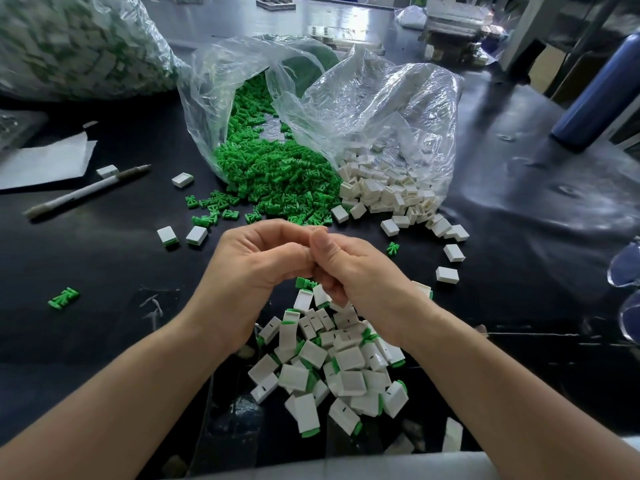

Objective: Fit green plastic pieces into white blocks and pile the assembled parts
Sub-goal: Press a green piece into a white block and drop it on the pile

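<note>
Over the desk [104,258] our left hand [256,261] and right hand [349,268] meet, each grip curled, its contents hidden; one clear bag [214,98] spills green pieces [273,171], a second bag [398,105] white blocks [384,188].

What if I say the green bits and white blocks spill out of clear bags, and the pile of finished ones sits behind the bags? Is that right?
Not quite. The green bits and white blocks do spill out of clear bags, but the head view shows the pile of finished ones in front of the bags, nearest the person.

Pieces [277,174] lie left of blocks [388,192], behind assembled pile [329,368]
</note>
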A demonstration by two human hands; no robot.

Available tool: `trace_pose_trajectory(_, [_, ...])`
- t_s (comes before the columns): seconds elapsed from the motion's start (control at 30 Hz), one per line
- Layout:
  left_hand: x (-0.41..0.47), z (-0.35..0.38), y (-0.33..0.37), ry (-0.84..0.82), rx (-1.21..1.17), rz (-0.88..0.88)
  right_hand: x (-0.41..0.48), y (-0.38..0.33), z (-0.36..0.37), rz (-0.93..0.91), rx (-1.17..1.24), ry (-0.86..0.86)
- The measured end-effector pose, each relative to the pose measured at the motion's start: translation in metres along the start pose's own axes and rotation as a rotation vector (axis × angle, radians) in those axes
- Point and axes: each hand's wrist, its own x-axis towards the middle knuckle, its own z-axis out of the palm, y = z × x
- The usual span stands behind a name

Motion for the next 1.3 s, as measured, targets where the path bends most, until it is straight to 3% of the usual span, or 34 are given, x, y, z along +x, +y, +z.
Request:
trace_pose_trajectory(0.43, [0.000, 0.000, -0.002, 0.080, 0.010, -0.059, -0.001, 0.000, 0.002, -0.009, -0.095, 0.017])
trace_pose_trajectory(0.7, [0.000, 0.001, 0.002, -0.017, -0.019, -0.017, -0.002, 0.000, 0.001, -0.057, 0.027, 0.004])
trace_pose_trajectory(1.07, [0.000, 0.001, 0.003, 0.047, 0.060, -0.078, 0.000, -0.002, -0.011, -0.016, 0.031, 0.055])
trace_pose_trajectory(1.17, [0.001, -0.001, 0.001, 0.101, 0.048, -0.110, 0.002, -0.002, -0.020, -0.060, 0.056, 0.194])
trace_pose_trajectory(1.3, [0.001, -0.001, 0.001, 0.129, 0.029, -0.134, 0.002, -0.003, -0.022, -0.176, 0.019, 0.160])
